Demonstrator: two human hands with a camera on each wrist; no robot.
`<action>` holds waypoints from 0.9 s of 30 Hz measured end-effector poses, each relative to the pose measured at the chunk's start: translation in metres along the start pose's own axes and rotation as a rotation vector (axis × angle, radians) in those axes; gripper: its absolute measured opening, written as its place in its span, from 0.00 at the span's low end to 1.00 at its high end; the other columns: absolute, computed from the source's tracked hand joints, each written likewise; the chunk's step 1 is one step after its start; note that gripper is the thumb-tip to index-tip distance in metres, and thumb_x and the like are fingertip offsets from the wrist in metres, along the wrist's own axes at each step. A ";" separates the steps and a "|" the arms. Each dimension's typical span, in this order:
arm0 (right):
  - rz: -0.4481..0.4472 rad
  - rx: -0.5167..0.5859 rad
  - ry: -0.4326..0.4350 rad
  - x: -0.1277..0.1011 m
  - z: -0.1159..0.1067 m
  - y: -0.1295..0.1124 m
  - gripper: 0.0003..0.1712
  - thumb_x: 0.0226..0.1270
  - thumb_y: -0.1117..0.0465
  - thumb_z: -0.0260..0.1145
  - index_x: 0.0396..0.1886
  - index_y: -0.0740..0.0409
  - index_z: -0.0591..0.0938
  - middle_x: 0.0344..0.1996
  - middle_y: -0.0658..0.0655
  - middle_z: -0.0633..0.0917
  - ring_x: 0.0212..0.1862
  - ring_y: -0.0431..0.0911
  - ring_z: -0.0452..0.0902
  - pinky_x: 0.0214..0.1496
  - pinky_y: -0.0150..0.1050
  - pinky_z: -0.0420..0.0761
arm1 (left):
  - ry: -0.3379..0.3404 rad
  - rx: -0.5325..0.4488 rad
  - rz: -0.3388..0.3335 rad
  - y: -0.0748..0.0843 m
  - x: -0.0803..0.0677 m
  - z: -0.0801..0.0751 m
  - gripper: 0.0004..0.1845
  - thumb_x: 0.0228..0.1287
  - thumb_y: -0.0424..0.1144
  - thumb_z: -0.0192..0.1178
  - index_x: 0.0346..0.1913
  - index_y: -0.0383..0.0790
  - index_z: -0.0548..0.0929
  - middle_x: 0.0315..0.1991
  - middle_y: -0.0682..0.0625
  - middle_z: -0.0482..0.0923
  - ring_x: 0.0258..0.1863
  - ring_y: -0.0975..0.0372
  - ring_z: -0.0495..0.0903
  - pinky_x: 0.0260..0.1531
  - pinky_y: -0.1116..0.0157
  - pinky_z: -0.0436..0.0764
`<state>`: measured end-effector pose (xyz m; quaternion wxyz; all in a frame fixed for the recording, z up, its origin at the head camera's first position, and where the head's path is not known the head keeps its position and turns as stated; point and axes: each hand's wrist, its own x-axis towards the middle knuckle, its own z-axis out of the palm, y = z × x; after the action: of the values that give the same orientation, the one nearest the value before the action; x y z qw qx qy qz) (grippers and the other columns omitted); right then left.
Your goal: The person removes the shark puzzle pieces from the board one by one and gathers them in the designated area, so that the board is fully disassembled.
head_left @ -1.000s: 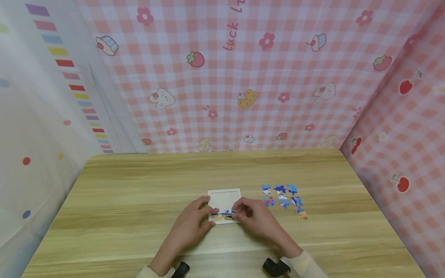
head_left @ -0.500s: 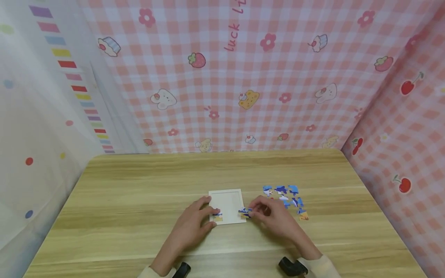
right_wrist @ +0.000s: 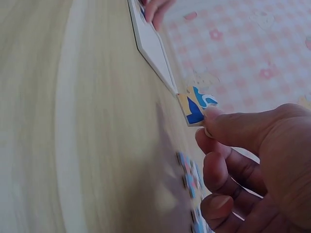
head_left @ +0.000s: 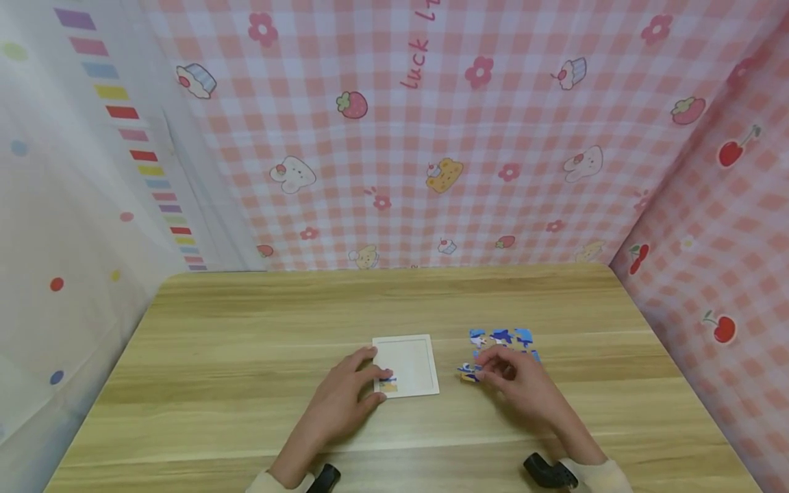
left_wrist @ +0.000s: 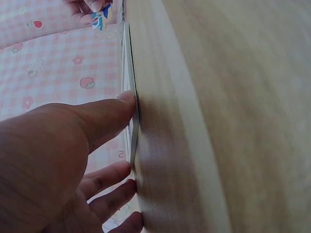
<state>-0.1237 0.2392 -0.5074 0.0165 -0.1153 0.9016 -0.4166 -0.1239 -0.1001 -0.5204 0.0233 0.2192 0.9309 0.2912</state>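
My left hand (head_left: 348, 387) rests at the left edge of a shallow white puzzle tray (head_left: 409, 356), fingers fairly straight. One fingertip touches a yellow-and-blue puzzle piece (head_left: 388, 385) lying in the tray's lower left corner. Right of the tray, my right hand (head_left: 520, 383) pinches another puzzle piece (right_wrist: 194, 108) between thumb and index finger. That piece is yellow with dark and light blue shapes, and the right wrist view shows it raised off the table. In the left wrist view the thumb (left_wrist: 112, 114) lies on the tray's edge.
Several loose puzzle pieces (head_left: 502, 336) lie in rows on the wooden table (head_left: 246, 329), partly hidden behind my right hand. A pink checked cloth (head_left: 394, 137) hangs at the table's back edge, with more cloth at both sides.
My right hand has lifted a puzzle piece out of the tray and carried it right, towards the loose pieces. My left hand has stayed at the tray's left edge.
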 end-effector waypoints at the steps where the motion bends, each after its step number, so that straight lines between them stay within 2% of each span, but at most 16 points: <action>1: 0.003 0.004 0.002 -0.001 -0.003 0.002 0.07 0.64 0.62 0.74 0.39 0.47 0.86 0.29 0.44 0.86 0.31 0.34 0.76 0.32 0.29 0.77 | 0.000 -0.001 0.000 0.000 0.000 0.000 0.16 0.67 0.44 0.69 0.56 0.53 0.87 0.75 0.43 0.70 0.75 0.46 0.67 0.72 0.41 0.69; 8: 0.003 -0.053 0.019 -0.008 -0.018 0.014 0.06 0.65 0.62 0.74 0.38 0.47 0.86 0.28 0.44 0.85 0.30 0.33 0.76 0.32 0.29 0.78 | -0.002 0.002 0.001 0.001 0.000 0.000 0.16 0.67 0.44 0.69 0.56 0.53 0.87 0.75 0.43 0.70 0.75 0.45 0.67 0.72 0.40 0.69; 19: 0.029 -0.114 -0.004 -0.020 -0.042 0.030 0.06 0.65 0.62 0.74 0.36 0.46 0.85 0.27 0.43 0.83 0.29 0.33 0.74 0.31 0.29 0.77 | -0.007 -0.019 -0.005 0.004 0.000 -0.003 0.16 0.67 0.43 0.69 0.56 0.52 0.87 0.75 0.42 0.69 0.75 0.44 0.67 0.72 0.40 0.68; 27: -0.043 -0.197 0.083 -0.023 -0.042 0.037 0.08 0.60 0.65 0.77 0.33 0.47 0.87 0.25 0.41 0.81 0.26 0.30 0.71 0.28 0.29 0.75 | -0.007 -0.016 -0.008 0.003 -0.001 -0.002 0.16 0.67 0.43 0.68 0.57 0.53 0.86 0.75 0.42 0.69 0.75 0.45 0.66 0.72 0.40 0.68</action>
<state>-0.1134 0.2990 -0.5092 -0.0411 -0.1186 0.9353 -0.3308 -0.1224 -0.0997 -0.5172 0.0293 0.2165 0.9293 0.2976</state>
